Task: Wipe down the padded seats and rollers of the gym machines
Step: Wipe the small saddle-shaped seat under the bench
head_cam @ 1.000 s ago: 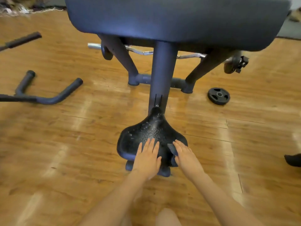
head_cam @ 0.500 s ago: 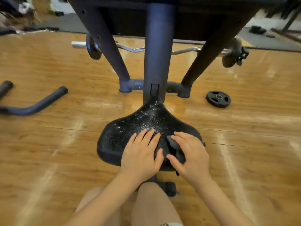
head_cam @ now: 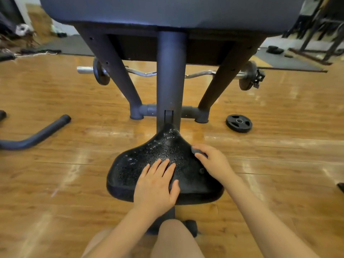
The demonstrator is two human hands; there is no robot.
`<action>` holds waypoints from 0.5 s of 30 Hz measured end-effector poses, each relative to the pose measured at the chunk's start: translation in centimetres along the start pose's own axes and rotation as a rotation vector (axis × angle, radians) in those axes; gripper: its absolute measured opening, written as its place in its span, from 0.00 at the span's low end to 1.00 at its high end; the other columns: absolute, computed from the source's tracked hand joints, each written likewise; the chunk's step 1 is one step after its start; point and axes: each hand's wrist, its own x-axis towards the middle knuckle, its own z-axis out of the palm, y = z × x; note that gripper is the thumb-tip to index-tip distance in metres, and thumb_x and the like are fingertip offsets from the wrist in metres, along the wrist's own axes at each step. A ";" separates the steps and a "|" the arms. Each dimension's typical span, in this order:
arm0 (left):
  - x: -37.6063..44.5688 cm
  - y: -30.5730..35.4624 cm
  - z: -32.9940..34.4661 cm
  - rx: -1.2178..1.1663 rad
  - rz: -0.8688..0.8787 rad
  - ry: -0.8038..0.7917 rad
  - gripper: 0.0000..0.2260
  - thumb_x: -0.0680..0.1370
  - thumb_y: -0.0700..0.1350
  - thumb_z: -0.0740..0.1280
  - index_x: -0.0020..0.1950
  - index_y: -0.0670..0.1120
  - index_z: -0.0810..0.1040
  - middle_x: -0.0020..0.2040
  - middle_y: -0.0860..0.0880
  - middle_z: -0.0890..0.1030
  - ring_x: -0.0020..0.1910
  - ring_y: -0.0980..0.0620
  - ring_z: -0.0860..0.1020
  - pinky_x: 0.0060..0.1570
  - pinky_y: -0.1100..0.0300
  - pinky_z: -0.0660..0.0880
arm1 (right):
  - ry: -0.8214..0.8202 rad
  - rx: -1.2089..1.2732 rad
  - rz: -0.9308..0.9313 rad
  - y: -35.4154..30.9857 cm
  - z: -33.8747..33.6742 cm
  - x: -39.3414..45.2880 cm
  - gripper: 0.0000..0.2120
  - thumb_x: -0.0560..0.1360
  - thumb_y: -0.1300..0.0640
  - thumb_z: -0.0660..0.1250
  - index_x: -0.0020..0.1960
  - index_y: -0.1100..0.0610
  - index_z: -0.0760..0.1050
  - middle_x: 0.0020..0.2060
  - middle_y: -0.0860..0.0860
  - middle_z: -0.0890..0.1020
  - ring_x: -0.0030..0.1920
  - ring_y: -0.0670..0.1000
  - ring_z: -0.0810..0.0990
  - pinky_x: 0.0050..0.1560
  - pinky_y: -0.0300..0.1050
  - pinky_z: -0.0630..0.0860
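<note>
While the left hand (head_cam: 156,187) lies flat, fingers straight, on the wet black seat (head_cam: 149,164), the right hand (head_cam: 214,162) pinches a small grey cloth (head_cam: 195,150) at the seat's right edge.

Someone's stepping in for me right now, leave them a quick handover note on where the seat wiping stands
Left hand: flat on the black seat, fingers straight, steadying it.
Right hand: holds a small dark cloth against the seat's right edge.
Seat: droplets show across its front and left side, so those parts look unwiped.
Done: apparently only the patch near the right hand; hard to tell more.
Left: finish wiping the seat, then the large pad above it. No rollers are clearly in view.
Nearby: a curl bar behind the frame, a loose weight plate on the floor to the right.
</note>
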 end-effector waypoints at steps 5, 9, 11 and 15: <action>-0.1 -0.1 0.3 -0.015 0.000 0.036 0.22 0.74 0.54 0.56 0.61 0.47 0.80 0.59 0.47 0.80 0.60 0.47 0.77 0.61 0.48 0.71 | 0.095 -0.105 -0.248 -1.1 0.4 -8.1 0.15 0.75 0.57 0.63 0.61 0.54 0.77 0.61 0.43 0.75 0.64 0.38 0.66 0.66 0.31 0.59; -0.1 -0.1 0.7 -0.010 -0.003 0.057 0.22 0.74 0.54 0.56 0.61 0.47 0.80 0.60 0.47 0.80 0.61 0.47 0.77 0.61 0.48 0.70 | 0.065 -0.043 -0.330 -0.9 0.4 -10.2 0.16 0.75 0.54 0.59 0.60 0.53 0.77 0.60 0.41 0.74 0.64 0.39 0.67 0.67 0.28 0.57; -0.1 -0.1 0.7 -0.010 -0.003 0.047 0.22 0.74 0.54 0.56 0.61 0.47 0.80 0.60 0.47 0.80 0.60 0.47 0.77 0.61 0.48 0.71 | 0.048 0.038 -0.287 -1.3 -0.7 -7.8 0.14 0.75 0.59 0.63 0.60 0.55 0.77 0.58 0.41 0.74 0.61 0.37 0.69 0.64 0.27 0.60; -0.1 -0.2 0.4 0.006 -0.008 0.009 0.22 0.74 0.55 0.56 0.60 0.47 0.80 0.59 0.48 0.81 0.60 0.47 0.77 0.60 0.48 0.72 | 0.039 -0.015 -0.068 -1.5 -1.1 -1.0 0.14 0.78 0.62 0.61 0.62 0.55 0.76 0.59 0.47 0.77 0.60 0.46 0.72 0.59 0.31 0.63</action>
